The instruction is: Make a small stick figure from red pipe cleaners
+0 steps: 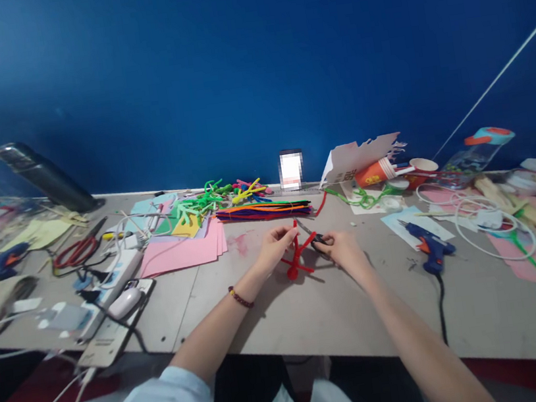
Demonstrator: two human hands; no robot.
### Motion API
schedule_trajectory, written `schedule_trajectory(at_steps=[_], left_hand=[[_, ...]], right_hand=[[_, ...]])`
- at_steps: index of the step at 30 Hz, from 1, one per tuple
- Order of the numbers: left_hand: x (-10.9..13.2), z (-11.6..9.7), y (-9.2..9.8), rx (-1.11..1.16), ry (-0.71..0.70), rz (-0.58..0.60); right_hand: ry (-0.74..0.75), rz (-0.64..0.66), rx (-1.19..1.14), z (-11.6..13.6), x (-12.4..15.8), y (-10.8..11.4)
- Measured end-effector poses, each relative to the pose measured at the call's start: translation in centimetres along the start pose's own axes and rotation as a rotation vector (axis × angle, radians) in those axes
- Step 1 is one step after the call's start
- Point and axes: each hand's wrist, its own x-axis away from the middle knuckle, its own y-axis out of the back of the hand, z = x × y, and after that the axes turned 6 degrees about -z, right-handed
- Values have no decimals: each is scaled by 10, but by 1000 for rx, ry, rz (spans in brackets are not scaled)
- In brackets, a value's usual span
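My left hand (272,248) pinches a red pipe cleaner figure (296,257) with several branching arms, holding it just above the tabletop. My right hand (345,251) grips small black-handled scissors (319,240), whose metal blades (304,228) point up and left to the red pipe cleaner. The blades are close to a red arm of the figure, and my left fingers are just beside them. The right fingers partly hide the scissor handles.
A grey craft table holds pink and coloured paper, bundled and loose pipe cleaners, and hot glue guns (428,245). A power strip (113,276) and cables lie at the left. Paper cups (374,173) stand at the back right against a blue wall.
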Motion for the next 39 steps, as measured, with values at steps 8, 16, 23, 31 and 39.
schedule_trajectory(at_steps=[8,16,23,31,39], left_hand=[[0,-1,-1,-39,-26,-29],[-1,1,-1,-31,84,-18],[0,2,-2,45,77,1],[2,3,-4,104,111,12],[1,3,-4,166,103,6]], right_hand=[[231,-108,292,-4,1,-9],[134,-13,-52,-5,-4,-8],[-33,99,-655,16,4,-2],[-66,235,-847,27,14,5],[-2,287,-810,28,16,6]])
